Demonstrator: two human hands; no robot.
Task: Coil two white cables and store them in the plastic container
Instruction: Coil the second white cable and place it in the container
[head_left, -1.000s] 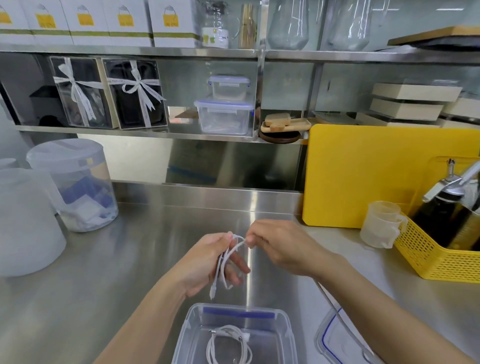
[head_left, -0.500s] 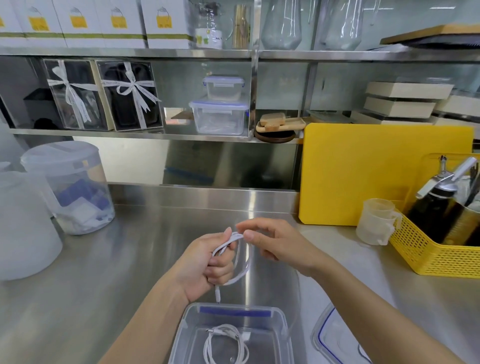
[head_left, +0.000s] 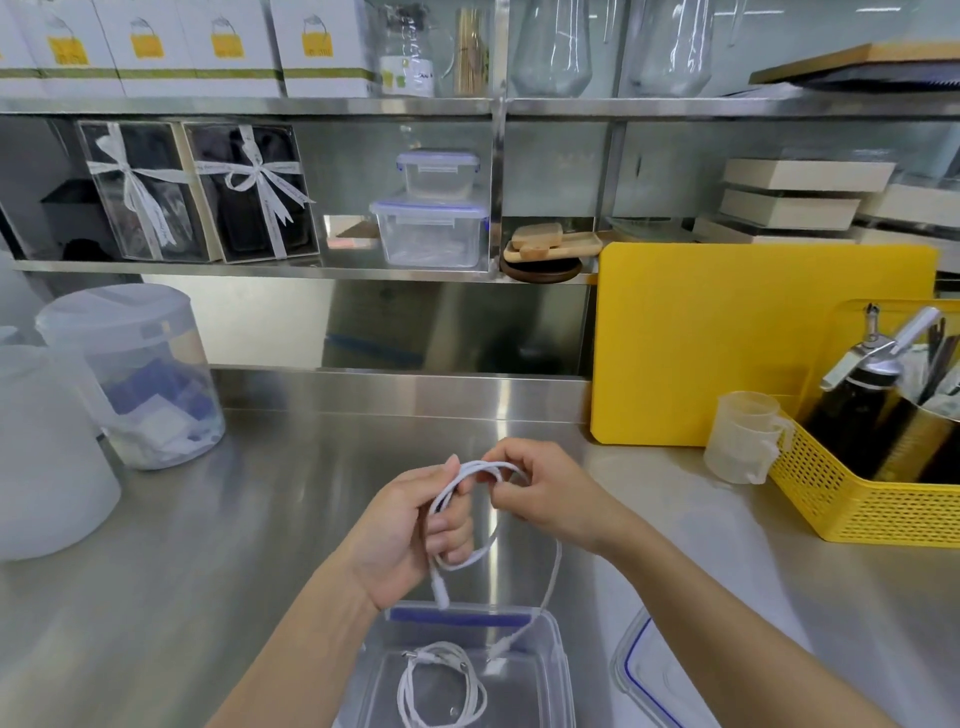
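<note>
Plastic container (head_left: 563, 670) and coiled cable (head_left: 441, 691) cut off by bottom edge; lid (head_left: 631, 670) partly behind forearm.

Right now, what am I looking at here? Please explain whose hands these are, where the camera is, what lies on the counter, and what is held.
No machine here: a person works with two bare hands. The one picture comes from a camera on the person's head, looking forward and down.

The left hand and the right hand together hold a white cable, partly looped; its free end hangs down toward an open clear container on the steel counter. A second cable, already coiled, lies inside. The lid rests beside the container. Further right stand a measuring cup, a yellow basket and a yellow board; white tubs stand at the left.
</note>
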